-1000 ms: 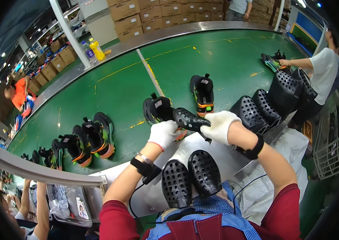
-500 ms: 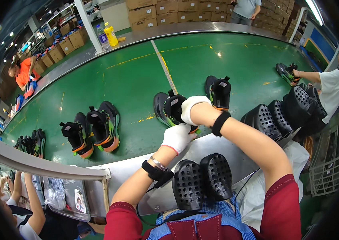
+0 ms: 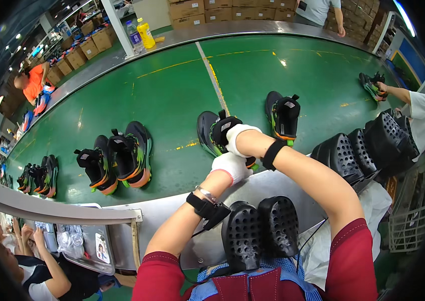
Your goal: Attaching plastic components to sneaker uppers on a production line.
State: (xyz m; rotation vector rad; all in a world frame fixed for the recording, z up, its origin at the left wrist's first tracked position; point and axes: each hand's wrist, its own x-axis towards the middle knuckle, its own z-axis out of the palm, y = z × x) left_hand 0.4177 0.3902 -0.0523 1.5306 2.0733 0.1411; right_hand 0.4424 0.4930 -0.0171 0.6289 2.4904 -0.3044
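Note:
A black sneaker with green and orange trim rests on the green conveyor belt in front of me, its toe pointing away. My right hand, in a white glove, is closed at its collar and heel; the fingertips are hidden. My left hand, also gloved, is curled at the lower heel, just below the right, with its fingers mostly out of sight. Right of these hands stands a matching sneaker, untouched. Close to my body, two black perforated shoe-shaped forms stand on the metal edge.
More matching sneakers stand on the belt at left. Several black perforated forms line the right edge, near a co-worker's hand on a shoe. A curved metal rail runs at lower left. Bottles stand beyond the belt.
The whole view has shifted slightly. Both my hands stay at the same sneaker, with the left glove a little more curled under its heel. At far right, the co-worker's shoe has tilted.

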